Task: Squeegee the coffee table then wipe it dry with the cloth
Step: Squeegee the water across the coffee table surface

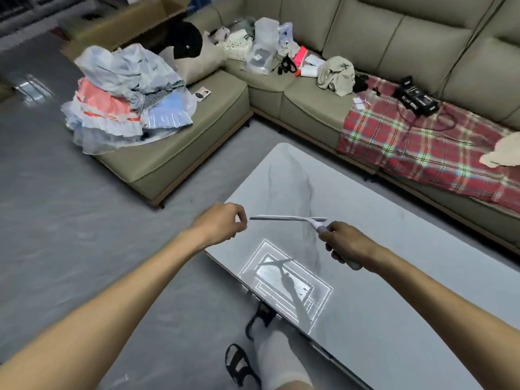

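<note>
The coffee table (394, 319) has a glossy grey marbled top and runs from the centre to the lower right. My right hand (347, 244) grips the pale handle of a squeegee (289, 218), whose long blade is held level above the table's left part. My left hand (222, 225) hovers over the table's left edge, just left of the blade's tip, with the fingers curled in and nothing in them. A ceiling light and the squeegee's shadow reflect in the tabletop. No cloth lies on the table.
An olive L-shaped sofa (183, 153) wraps around the far side, close to the table. On it lie a pile of clothes (123, 99), bags and small items, and a red plaid blanket (422, 153). My legs and black sandals (239, 364) are by the table's near edge.
</note>
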`<state>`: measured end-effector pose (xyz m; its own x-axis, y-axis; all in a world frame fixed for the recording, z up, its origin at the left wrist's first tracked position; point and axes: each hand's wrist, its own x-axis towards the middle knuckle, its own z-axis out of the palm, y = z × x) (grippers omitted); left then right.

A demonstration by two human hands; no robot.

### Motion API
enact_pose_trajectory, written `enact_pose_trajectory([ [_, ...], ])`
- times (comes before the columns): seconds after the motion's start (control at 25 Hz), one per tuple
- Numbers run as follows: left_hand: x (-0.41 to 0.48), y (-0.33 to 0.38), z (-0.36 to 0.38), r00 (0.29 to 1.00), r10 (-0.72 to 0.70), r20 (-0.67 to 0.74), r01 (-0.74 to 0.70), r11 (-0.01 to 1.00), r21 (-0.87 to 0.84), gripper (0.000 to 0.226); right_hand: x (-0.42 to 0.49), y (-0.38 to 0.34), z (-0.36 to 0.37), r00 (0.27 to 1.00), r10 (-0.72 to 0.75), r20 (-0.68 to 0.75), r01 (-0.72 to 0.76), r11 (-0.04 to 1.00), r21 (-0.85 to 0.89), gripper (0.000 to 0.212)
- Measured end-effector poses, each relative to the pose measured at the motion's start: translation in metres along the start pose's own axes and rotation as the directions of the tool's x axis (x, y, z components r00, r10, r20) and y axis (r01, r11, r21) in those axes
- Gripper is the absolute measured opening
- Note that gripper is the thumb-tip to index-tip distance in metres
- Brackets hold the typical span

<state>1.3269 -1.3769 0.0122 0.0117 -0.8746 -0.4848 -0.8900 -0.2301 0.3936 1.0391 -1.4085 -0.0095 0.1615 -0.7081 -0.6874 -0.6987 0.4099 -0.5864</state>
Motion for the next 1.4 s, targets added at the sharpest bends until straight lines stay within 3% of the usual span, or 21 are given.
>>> enact_pose_trajectory([
  [0.2,0.111,-0.041,-0.01,0.994,-0.11,-0.015,0.109,0.994,-0.026,0.025,0.118,-0.028,0.008,0.998,0.059,-0.039,-0.054,0.992,0.112,0.039],
  [0.36,0.216,-0.067,-0.009,0.99,-0.1,0.096,0.104,0.994,-0.038,0.01,0.205,-0.046,0.006,0.987,0.137,-0.085,-0.124,0.983,0.136,0.035],
  [0.4,0.242,-0.072,-0.001,0.987,-0.102,0.128,0.108,0.993,-0.04,0.022,0.221,-0.047,0.006,0.983,0.134,-0.123,-0.116,0.983,0.144,0.033],
  [0.48,0.301,-0.084,0.027,0.976,-0.109,0.191,0.112,0.994,-0.009,0.046,0.261,-0.044,0.009,0.975,0.071,-0.209,-0.057,0.995,0.076,0.032],
  [0.6,0.399,-0.105,0.1,0.971,-0.068,0.229,0.043,0.993,0.111,0.064,0.336,-0.018,0.037,0.965,0.013,-0.262,-0.042,0.994,-0.105,0.028],
  [0.76,0.494,-0.124,0.166,0.969,0.018,0.246,-0.089,0.955,0.283,0.088,0.428,-0.014,0.035,0.919,-0.068,-0.388,0.001,0.985,-0.17,0.025],
  [0.88,0.53,-0.135,0.194,0.962,0.035,0.272,-0.116,0.95,0.288,0.096,0.512,-0.036,0.006,0.871,-0.179,-0.458,0.058,0.962,-0.265,0.017],
  [1.04,0.541,-0.136,0.21,0.937,0.011,0.35,-0.132,0.937,0.323,0.097,0.607,-0.066,-0.012,0.856,-0.181,-0.484,0.029,0.952,-0.305,0.016],
  [1.2,0.55,-0.129,0.202,0.907,-0.006,0.421,-0.174,0.906,0.387,0.094,0.625,-0.068,-0.005,0.871,-0.169,-0.462,-0.009,0.934,-0.358,0.006],
  [1.4,0.551,-0.123,0.193,0.882,-0.027,0.47,-0.186,0.897,0.4,0.093,0.547,-0.021,0.016,0.91,-0.192,-0.367,0.021,0.907,-0.42,0.036],
])
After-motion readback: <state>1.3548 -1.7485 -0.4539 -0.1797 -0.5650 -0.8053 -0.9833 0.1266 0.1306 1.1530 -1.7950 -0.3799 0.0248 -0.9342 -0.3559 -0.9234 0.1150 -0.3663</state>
